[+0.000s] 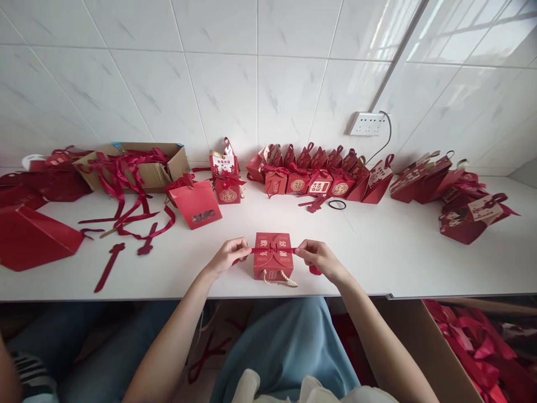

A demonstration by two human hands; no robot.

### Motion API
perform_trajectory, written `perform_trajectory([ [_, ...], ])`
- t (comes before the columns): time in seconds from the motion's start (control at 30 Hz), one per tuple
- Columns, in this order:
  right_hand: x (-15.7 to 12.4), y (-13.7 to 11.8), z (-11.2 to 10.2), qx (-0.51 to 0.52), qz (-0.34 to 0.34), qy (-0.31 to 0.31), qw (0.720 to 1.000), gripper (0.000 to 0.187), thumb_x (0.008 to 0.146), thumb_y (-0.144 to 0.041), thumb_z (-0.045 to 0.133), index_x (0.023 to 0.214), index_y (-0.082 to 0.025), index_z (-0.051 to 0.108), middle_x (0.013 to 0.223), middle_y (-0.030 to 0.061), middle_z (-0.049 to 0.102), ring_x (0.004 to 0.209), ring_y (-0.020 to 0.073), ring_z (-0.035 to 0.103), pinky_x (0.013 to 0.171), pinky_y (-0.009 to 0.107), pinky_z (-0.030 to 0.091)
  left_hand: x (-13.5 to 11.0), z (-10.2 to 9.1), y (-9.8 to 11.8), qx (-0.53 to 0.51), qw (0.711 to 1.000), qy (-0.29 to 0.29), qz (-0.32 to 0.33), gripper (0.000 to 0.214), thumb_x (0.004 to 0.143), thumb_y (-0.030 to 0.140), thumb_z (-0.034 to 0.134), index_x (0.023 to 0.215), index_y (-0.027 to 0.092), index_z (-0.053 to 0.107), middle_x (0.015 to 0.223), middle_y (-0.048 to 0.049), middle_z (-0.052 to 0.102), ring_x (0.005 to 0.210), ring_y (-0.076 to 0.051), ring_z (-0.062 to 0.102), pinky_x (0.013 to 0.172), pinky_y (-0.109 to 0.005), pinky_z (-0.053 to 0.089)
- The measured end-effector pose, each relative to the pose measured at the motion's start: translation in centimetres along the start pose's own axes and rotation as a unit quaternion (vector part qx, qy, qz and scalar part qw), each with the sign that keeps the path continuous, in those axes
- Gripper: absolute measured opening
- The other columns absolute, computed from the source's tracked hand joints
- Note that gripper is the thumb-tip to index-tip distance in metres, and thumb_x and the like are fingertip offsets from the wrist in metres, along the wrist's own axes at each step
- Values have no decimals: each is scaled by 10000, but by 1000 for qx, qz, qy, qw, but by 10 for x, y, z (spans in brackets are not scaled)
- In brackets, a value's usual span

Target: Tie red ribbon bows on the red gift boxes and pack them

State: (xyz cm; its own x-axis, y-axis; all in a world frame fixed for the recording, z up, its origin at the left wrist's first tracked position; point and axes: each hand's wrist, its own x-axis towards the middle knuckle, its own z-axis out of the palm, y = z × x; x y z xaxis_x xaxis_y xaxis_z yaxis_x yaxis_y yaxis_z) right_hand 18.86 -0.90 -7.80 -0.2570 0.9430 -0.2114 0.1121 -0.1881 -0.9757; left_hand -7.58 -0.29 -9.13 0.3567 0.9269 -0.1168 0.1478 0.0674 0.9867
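A red gift box (273, 264) with gold lettering sits on the white table in front of me, its twisted cord handle (280, 282) hanging down the near side. A red ribbon (262, 251) runs across the top of the box and through its middle. My left hand (230, 254) pinches the ribbon at the left of the box. On the right side, my right hand (321, 259) pinches the other end, with a loose bit of ribbon below the fingers. The ribbon looks taut between both hands.
Several red gift boxes (319, 182) line the wall. A cardboard box (168, 162) spills red ribbons at the left, near a red bag (195, 204). A black ring (337, 205) lies on the table. Below right, a carton (423, 336) holds red items. Another person's legs (113, 341) show at lower left.
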Motion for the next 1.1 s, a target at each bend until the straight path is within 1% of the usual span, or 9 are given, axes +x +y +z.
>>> perform_trajectory([
  [0.13,2,3,-1,5,0,-6,1000,365,658,-486,693,637,-169,513,490,-81,371,431,51,310,374,177,194,1,2,3,18,1000,1,-9,331,741,411,555,582,190,367,516,55,390,470,-76,310,484,-235,243],
  [0.27,-3,-7,-5,-19,2,-59,998,343,707,-481,658,677,-161,535,513,-62,429,453,56,351,390,171,231,-2,1,17,42,999,-17,-12,240,738,382,553,637,183,466,554,39,457,490,-88,378,488,-228,303],
  [0.33,-7,-16,-6,-30,-13,-86,996,335,738,-480,632,691,-158,553,546,-41,477,474,67,392,402,179,266,-6,0,25,86,996,-14,12,194,733,373,575,787,192,526,686,15,529,600,-117,483,554,-232,383],
  [0.43,-12,-30,-4,-27,-73,-95,992,316,750,-460,630,687,-155,579,600,-20,528,541,90,460,484,212,370,-12,0,36,194,979,1,69,252,734,342,598,944,222,529,904,-18,572,856,-170,552,761,-274,445],
  [0.5,-12,-38,0,-22,-106,-90,990,304,742,-450,642,688,-154,596,617,-18,547,568,99,483,544,235,411,-16,1,41,249,965,4,82,200,758,333,573,924,227,543,941,-22,585,891,-184,554,818,-299,438],
  [0.6,-8,-45,9,-14,-136,-89,987,282,724,-436,665,717,-157,624,653,-11,587,602,113,521,595,255,443,-18,2,47,310,947,14,85,136,789,333,530,835,217,584,907,-23,595,778,-175,556,744,-297,446],
  [0.77,-2,-46,24,33,-163,-91,982,247,699,-403,701,733,-161,658,928,57,672,820,169,611,734,305,487,-19,4,52,332,937,32,106,175,810,351,519,756,205,599,863,-27,585,721,-163,558,682,-280,451],
  [0.93,6,-40,33,70,-135,-53,987,257,717,-412,681,782,-167,639,751,3,657,689,120,582,669,256,461,-14,13,54,313,938,41,141,126,817,309,527,791,203,589,907,-33,594,815,-170,592,750,-288,479],
  [1.1,9,-43,35,66,-139,-18,988,278,722,-431,661,751,-158,619,681,-22,612,622,98,536,624,235,431,5,36,56,343,912,73,214,100,808,272,556,876,203,581,944,-40,595,936,-199,569,835,-325,456],
])
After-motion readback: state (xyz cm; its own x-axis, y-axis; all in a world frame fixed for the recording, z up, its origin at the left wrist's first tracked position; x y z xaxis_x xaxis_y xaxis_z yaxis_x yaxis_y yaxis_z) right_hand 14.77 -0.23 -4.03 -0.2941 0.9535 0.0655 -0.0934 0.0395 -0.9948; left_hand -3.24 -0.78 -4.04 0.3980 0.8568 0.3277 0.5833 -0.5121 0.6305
